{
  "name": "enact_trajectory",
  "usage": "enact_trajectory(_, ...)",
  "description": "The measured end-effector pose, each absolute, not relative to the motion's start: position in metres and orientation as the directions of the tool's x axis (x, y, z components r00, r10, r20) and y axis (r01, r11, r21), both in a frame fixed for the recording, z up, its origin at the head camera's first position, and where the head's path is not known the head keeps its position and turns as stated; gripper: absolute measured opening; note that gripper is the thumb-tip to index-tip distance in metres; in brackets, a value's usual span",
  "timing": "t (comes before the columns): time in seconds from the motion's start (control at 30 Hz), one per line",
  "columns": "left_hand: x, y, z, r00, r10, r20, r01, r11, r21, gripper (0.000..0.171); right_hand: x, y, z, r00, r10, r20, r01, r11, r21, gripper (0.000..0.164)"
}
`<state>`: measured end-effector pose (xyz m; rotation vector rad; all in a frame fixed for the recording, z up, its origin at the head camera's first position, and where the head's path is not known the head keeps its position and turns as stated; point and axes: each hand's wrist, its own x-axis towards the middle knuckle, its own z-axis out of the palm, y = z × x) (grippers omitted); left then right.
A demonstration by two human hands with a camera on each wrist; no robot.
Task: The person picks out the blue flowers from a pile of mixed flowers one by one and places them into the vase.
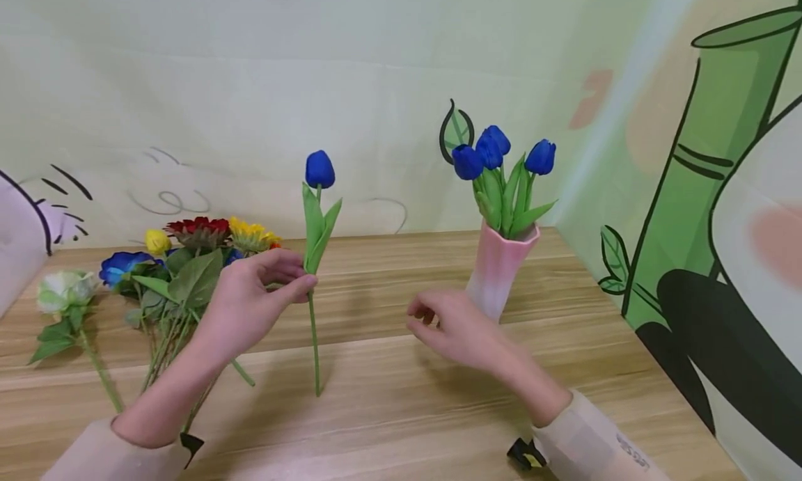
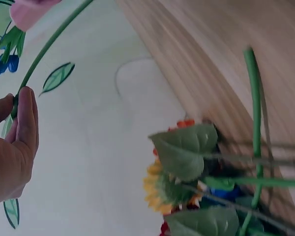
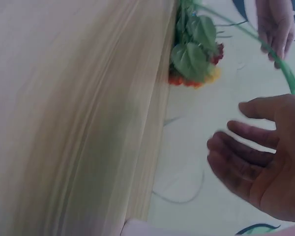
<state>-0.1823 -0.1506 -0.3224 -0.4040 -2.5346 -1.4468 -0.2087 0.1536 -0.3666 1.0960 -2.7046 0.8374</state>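
My left hand pinches the stem of a blue tulip between thumb and fingers, just under its green leaves. The tulip stands upright, its stem hanging down over the tabletop. To the right, my right hand holds nothing, its fingers loosely bent. In the right wrist view the fingers are spread apart with bare space before them. Close behind that hand rises a pink and white vase with several blue tulips in it; the hand hides part of its lower side.
On the left of the wooden table lies a pile of flowers: a red flower, a yellow sunflower, a blue flower and a yellow bud. A white rose lies beside them. A printed backdrop stands behind.
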Motion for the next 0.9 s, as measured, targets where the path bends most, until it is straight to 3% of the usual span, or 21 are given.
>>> enact_trajectory(0.47,-0.188,-0.11,-0.341,-0.935,0.252,0.248,0.306,0.229,0.924,0.023,-0.197,0.121,-0.36,-0.738,-0.619,0.268,-0.572,0.363,-0.736,0.01)
enact_trajectory(0.7,-0.188,-0.098,-0.344,-0.924,0.278,0.264,0.321,0.183,0.929,0.024,-0.191,0.112,-0.358,-0.777,-0.597,0.2,-0.43,0.271,-0.861,0.01)
enact_trajectory(0.9,-0.187,-0.095,-0.343,-0.929,0.255,0.269,0.323,0.201,0.925,0.024,-0.19,0.109,-0.358,-0.785,-0.585,0.203,-0.413,0.25,-0.876,0.009)
